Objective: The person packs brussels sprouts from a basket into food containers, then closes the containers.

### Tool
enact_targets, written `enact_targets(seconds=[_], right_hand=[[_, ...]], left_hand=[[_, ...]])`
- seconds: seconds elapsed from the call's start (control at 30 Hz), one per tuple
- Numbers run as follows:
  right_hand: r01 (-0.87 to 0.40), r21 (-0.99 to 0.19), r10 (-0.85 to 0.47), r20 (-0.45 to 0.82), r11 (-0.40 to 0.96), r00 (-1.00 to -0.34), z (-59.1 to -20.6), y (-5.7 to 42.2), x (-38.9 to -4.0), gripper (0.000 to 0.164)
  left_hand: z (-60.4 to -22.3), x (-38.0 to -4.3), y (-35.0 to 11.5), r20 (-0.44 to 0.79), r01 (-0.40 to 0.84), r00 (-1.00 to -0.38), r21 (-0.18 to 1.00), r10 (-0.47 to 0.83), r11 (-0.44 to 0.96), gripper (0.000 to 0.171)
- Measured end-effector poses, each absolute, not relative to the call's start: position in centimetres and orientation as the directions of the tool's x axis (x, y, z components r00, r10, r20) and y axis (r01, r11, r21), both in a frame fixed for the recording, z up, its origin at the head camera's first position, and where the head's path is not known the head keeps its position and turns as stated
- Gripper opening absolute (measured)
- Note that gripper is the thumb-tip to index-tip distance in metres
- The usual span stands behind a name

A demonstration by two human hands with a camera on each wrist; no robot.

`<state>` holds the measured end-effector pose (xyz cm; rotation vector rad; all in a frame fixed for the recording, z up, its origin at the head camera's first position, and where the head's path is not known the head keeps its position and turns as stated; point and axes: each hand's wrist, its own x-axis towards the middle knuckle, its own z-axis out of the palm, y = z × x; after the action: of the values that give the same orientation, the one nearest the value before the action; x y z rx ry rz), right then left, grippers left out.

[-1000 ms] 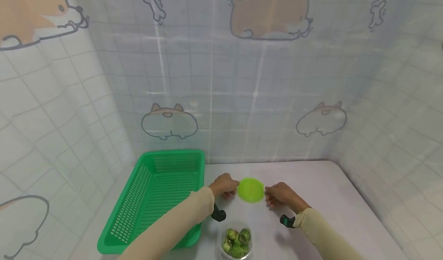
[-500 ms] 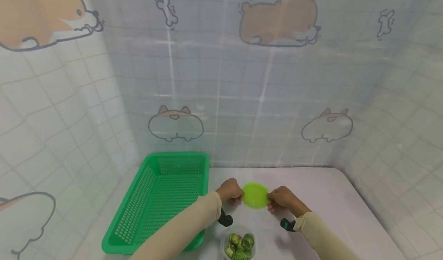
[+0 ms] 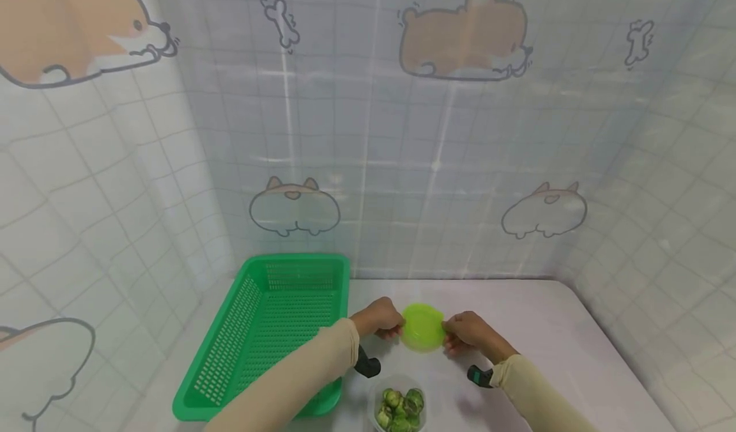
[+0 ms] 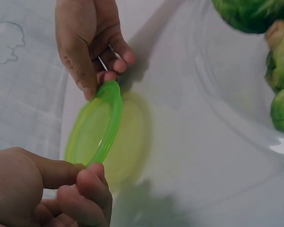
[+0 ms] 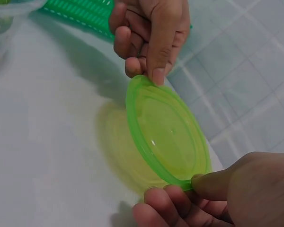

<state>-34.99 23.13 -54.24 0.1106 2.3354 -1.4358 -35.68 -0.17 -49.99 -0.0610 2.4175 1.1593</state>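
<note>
A translucent lime-green round lid (image 3: 422, 327) is held over the white table, tilted, and casts a yellowish shadow below it in both wrist views. My left hand (image 3: 379, 318) pinches its left edge between thumb and fingers; the same left hand (image 5: 154, 38) shows at the top of the right wrist view. My right hand (image 3: 473, 331) pinches the opposite edge, its thumb on the rim of the lid (image 5: 168, 135). Nearer to me stands a clear round bowl (image 4: 213, 94) with several Brussels sprouts (image 3: 399, 409) in it.
A large green perforated basket (image 3: 261, 336) stands on the left of the white table (image 3: 529, 330), partly behind my left sleeve. A tiled-pattern curtain (image 3: 397, 131) with cartoon dogs rises at the back and both sides.
Both hands now grip the lid's edges; a second ago the right fingers were only at its side. The lid has tipped and come up slightly. The head view has shifted a little.
</note>
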Motion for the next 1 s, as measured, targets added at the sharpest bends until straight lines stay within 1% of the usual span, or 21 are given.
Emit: enact_targets(seconds=[0.23, 0.47, 0.57, 0.73, 0.87, 1.0], right_hand=[[0.250, -0.854, -0.172, -0.360, 0.456, -0.917, -53.0, 23.0, -34.2, 0.025], [0.209, -0.888, -0.264, -0.334, 0.409, -0.905, -51.7, 22.8, -32.6, 0.027], [0.209, -0.897, -0.305, -0.340, 0.390, -0.889, -51.3, 22.6, -31.9, 0.029], [0.207, -0.907, -0.354, -0.342, 0.367, -0.871, -50.7, 22.3, -30.4, 0.033], [0.202, -0.913, -0.389, -0.341, 0.356, -0.856, -50.3, 22.1, -29.0, 0.035], [0.204, -0.918, -0.431, -0.345, 0.339, -0.834, -50.0, 21.9, -27.7, 0.036]], left_hand=[[-48.3, -34.5, -1.0, -0.395, -0.164, -0.891, 0.741, 0.225, 0.652, 0.027], [-46.6, -32.3, -2.4, -0.366, -0.104, -0.880, 0.771, 0.303, 0.628, 0.020], [-46.2, -31.3, -3.1, -0.362, -0.091, -0.874, 0.778, 0.324, 0.622, 0.022], [-45.7, -29.3, -4.3, -0.329, -0.038, -0.874, 0.779, 0.358, 0.625, 0.030], [-45.5, -27.7, -5.1, -0.300, -0.008, -0.869, 0.803, 0.393, 0.596, 0.038], [-45.6, -26.3, -5.8, -0.282, 0.015, -0.866, 0.811, 0.414, 0.584, 0.040]])
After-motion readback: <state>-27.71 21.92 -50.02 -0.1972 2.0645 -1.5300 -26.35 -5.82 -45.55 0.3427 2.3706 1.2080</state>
